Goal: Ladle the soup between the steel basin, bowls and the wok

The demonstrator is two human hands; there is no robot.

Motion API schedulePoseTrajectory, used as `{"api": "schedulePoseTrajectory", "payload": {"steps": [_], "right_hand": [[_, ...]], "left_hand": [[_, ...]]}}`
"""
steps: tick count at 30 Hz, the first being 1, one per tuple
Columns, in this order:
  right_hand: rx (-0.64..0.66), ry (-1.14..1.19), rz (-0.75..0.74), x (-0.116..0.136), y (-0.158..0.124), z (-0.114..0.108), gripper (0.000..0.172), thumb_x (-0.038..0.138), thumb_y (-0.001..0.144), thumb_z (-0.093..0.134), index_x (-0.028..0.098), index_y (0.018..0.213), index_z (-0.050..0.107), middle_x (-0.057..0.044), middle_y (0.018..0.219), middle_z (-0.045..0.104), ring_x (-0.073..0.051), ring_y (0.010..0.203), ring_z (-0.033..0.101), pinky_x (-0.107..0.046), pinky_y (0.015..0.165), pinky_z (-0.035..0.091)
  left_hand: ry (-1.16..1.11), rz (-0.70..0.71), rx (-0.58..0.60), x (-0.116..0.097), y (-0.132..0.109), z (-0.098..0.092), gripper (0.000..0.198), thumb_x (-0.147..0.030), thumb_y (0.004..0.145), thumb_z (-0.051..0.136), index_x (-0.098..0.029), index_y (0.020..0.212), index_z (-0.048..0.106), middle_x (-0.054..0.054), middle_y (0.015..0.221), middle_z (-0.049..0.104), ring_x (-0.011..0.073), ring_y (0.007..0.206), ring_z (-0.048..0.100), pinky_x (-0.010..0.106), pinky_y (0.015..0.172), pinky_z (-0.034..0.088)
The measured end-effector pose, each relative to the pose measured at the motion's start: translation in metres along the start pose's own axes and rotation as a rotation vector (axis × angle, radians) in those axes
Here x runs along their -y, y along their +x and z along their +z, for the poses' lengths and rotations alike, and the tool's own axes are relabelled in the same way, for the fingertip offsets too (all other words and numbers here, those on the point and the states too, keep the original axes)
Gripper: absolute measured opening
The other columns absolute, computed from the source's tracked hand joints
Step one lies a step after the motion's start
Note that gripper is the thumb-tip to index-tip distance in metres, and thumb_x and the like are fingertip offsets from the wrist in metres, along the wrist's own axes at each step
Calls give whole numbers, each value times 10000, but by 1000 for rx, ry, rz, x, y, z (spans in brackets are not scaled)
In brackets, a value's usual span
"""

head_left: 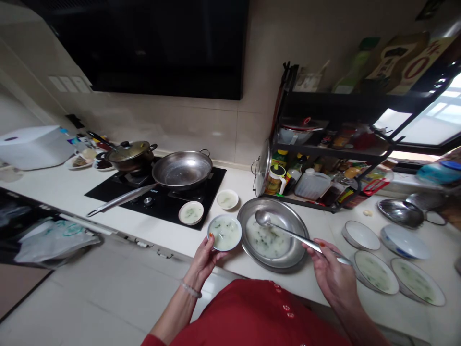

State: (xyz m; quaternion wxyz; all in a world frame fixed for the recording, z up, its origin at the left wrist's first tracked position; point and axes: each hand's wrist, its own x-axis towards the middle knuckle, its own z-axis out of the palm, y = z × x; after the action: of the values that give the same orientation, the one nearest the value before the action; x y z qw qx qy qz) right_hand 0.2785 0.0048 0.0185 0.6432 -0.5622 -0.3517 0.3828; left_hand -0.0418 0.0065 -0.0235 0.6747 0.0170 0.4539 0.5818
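Note:
My left hand (206,255) grips a small bowl (229,235) of pale soup with green bits, thumb over its rim. It is held at the counter's front edge, beside a wide metal basin (304,229). More of the same soup (268,242) lies in the basin. Closed around the handle of a metal ladle (293,234) is my right hand (333,269). The ladle's bowl is over the far part of the basin; whether it touches the soup I cannot tell. Two small filled bowls, one near the hob (191,213) and one behind (227,199), stand close by.
At the right stand two larger filled bowls (376,272), a white bowl (360,235) and another bowl (405,240). A black rack (334,149) of bottles rises behind. On the hob are a frying pan (183,169), its handle jutting forward, and a lidded pot (131,156).

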Motion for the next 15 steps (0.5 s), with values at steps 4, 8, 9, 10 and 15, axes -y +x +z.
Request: {"api": "schedulePoseTrajectory", "payload": {"steps": [4,8,9,10,15], "right_hand": [[-71,44,18,-6,2,-9,133,318,712,651,218,796,626,-68,789,676,-258,725,688,-425,746,566],[-120,99,67,-11,5,-15,144,311,684,677,219,785,632,-61,760,668,-250,720,686,-423,767,563],[-128,97,63,-12,5,-16,145,315,684,679,219,781,632,-61,752,668,-252,714,686,-429,766,563],[-133,89,55,-13,6,-17,145,319,684,680,219,776,629,-63,744,667,-255,705,685,-437,761,563],[-126,64,23,-18,6,-21,160,337,678,694,216,756,625,-64,738,672,-264,704,689,-441,745,561]], "left_hand": [[-13,20,-41,-2,9,-6,257,-197,778,690,-143,1001,575,89,919,677,222,681,703,362,514,617],[-51,9,-67,1,24,-14,240,-177,798,662,-136,1014,564,106,949,684,248,763,709,395,569,621],[-64,0,-78,2,28,-17,241,-174,805,653,-134,1024,562,111,950,684,251,772,709,406,585,621],[-77,-10,-91,4,32,-19,248,-171,811,646,-134,1040,559,115,951,684,254,779,709,416,599,621],[-122,-42,-138,8,50,-27,304,-149,817,632,-145,1105,536,112,922,682,254,798,711,409,636,619]]}}
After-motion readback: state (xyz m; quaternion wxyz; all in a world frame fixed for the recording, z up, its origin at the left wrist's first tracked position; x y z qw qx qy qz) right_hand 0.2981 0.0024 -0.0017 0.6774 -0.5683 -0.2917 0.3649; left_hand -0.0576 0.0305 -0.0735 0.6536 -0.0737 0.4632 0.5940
